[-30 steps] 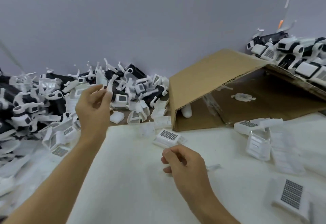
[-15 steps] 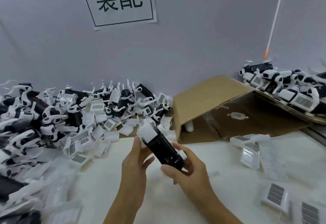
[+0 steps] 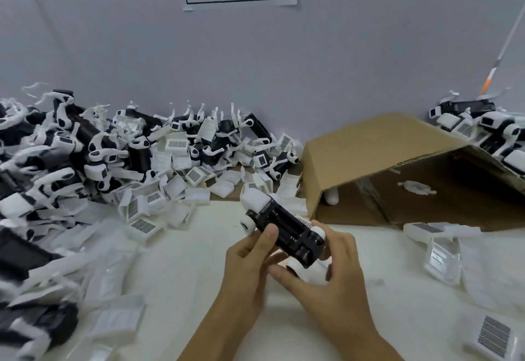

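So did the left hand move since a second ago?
Yes. The left hand came away from the heap of black and white plastic parts, rightward toward the brown cardboard box, and now holds the black-and-white plastic assembly with the right hand.

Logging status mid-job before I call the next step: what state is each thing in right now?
black part: held in both hands, tilted, white cap on its far end.
left hand: holds the black part, thumb on top.
right hand: curled round its near end.
cardboard box: on its side, open towards the camera.
pile of parts: loose heap against the wall.
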Motion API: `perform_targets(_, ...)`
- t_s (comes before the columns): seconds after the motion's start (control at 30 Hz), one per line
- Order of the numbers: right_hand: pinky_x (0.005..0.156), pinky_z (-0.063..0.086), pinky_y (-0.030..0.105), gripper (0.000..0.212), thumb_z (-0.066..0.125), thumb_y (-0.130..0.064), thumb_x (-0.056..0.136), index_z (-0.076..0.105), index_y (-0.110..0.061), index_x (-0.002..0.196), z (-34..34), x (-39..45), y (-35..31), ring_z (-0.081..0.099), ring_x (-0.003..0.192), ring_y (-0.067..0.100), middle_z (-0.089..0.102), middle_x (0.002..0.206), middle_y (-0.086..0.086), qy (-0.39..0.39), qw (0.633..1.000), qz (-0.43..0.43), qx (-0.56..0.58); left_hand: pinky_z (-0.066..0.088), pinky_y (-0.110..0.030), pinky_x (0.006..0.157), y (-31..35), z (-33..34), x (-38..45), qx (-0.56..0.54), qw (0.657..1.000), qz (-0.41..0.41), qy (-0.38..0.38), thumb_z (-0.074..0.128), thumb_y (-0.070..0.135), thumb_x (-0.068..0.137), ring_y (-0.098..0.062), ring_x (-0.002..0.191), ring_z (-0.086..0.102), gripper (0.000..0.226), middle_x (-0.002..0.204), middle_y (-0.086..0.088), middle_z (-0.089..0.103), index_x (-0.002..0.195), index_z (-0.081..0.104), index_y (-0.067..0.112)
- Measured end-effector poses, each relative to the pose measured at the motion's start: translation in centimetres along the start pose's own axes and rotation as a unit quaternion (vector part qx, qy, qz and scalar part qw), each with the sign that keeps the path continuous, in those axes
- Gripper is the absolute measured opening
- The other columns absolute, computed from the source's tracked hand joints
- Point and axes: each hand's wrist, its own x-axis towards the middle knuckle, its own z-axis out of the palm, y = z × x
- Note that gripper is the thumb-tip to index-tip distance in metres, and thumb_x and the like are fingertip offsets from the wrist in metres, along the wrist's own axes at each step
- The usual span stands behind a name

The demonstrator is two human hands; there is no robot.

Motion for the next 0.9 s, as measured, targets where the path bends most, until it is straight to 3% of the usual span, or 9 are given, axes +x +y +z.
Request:
perform_targets(0.13, 0.076, 0.039, 0.006, 0.065, 0.079, -0.07, 0.052, 0.059, -0.042, 0.106, -0.05, -0.16, -0.13, 0.058, 0.1, 0.003, 0.064, 0.101, -0.021, 0.007, 1.0, 0.007, 0.003, 0.056, -0.036, 0.09, -0.11, -0.21, 0.44, 0.011, 1.0, 0.007, 0.018, 0.077, 0.046, 0.071, -0.031, 0.103, 0.073, 0.046, 0.107, -0.019, 0.076, 0.097, 0.081, 0.008)
perform_targets(0.23, 0.075, 0.039, 0.006, 0.053, 0.078, -0.068, 0.055, 0.064, -0.038, 0.096, -0.31, 0.07, -0.13, 0.06, 0.094, 0.004, 0.067, 0.093, -0.017, 0.027, 1.0, 0.006, 0.012, 0.059, -0.029, 0.08, -0.06, -0.08, 0.52, 0.027, 1.0, 0.007, 0.001, 0.084, 0.048, 0.073, -0.03, 0.1, 0.074, 0.046, 0.104, -0.019, 0.076, 0.095, 0.081, 0.008)
perform_targets(0.43, 0.087, 0.039, 0.016, 0.063, 0.077, -0.066, 0.058, 0.053, -0.043, 0.112, -0.03, 0.0, -0.27, 0.058, 0.113, 0.003, 0.061, 0.115, -0.02, -0.008, 0.999, 0.015, 0.046, 0.057, -0.027, 0.083, -0.26, -0.06, 0.39, 0.05, 0.998, 0.023, -0.032, 0.073, 0.057, 0.078, -0.028, 0.104, 0.073, 0.049, 0.107, -0.015, 0.077, 0.1, 0.081, 0.014)
perform_targets(0.57, 0.082, 0.039, 0.001, 0.05, 0.077, -0.067, 0.059, 0.056, -0.047, 0.1, -0.32, 0.12, -0.48, 0.06, 0.105, -0.002, 0.065, 0.107, -0.021, 0.02, 0.998, 0.016, 0.061, 0.056, -0.026, 0.083, -0.45, -0.06, 0.22, 0.066, 0.995, 0.042, -0.055, 0.073, 0.057, 0.079, -0.028, 0.098, 0.074, 0.048, 0.1, -0.014, 0.077, 0.098, 0.08, 0.014)
perform_targets(0.67, 0.084, 0.037, 0.0, 0.052, 0.076, -0.067, 0.06, 0.057, -0.05, 0.105, -0.3, 0.23, -0.41, 0.057, 0.111, -0.002, 0.063, 0.113, -0.022, 0.005, 0.998, 0.018, 0.057, 0.056, -0.027, 0.085, -0.47, 0.04, 0.17, 0.077, 0.994, 0.039, -0.064, 0.072, 0.058, 0.079, -0.026, 0.102, 0.073, 0.047, 0.104, -0.012, 0.077, 0.103, 0.079, 0.018)
perform_targets(0.77, 0.09, 0.038, 0.009, 0.073, 0.081, -0.061, 0.059, 0.051, -0.051, 0.126, 0.05, 0.31, -0.23, 0.05, 0.123, -0.005, 0.052, 0.127, -0.028, -0.028, 0.998, 0.02, 0.049, 0.055, -0.026, 0.091, -0.46, 0.13, 0.16, 0.053, 0.995, 0.013, -0.087, 0.067, 0.056, 0.085, -0.023, 0.115, 0.069, 0.044, 0.118, -0.01, 0.074, 0.113, 0.076, 0.023)
perform_targets(0.9, 0.091, 0.038, 0.017, 0.067, 0.08, -0.062, 0.058, 0.053, -0.055, 0.119, -0.1, 0.38, 0.15, 0.051, 0.124, -0.002, 0.054, 0.126, -0.026, -0.028, 0.999, 0.011, 0.033, 0.051, -0.033, 0.1, -0.65, -0.01, 0.21, 0.049, 0.994, 0.022, -0.093, 0.065, 0.048, 0.089, -0.023, 0.119, 0.066, 0.038, 0.121, -0.008, 0.073, 0.115, 0.075, 0.023)
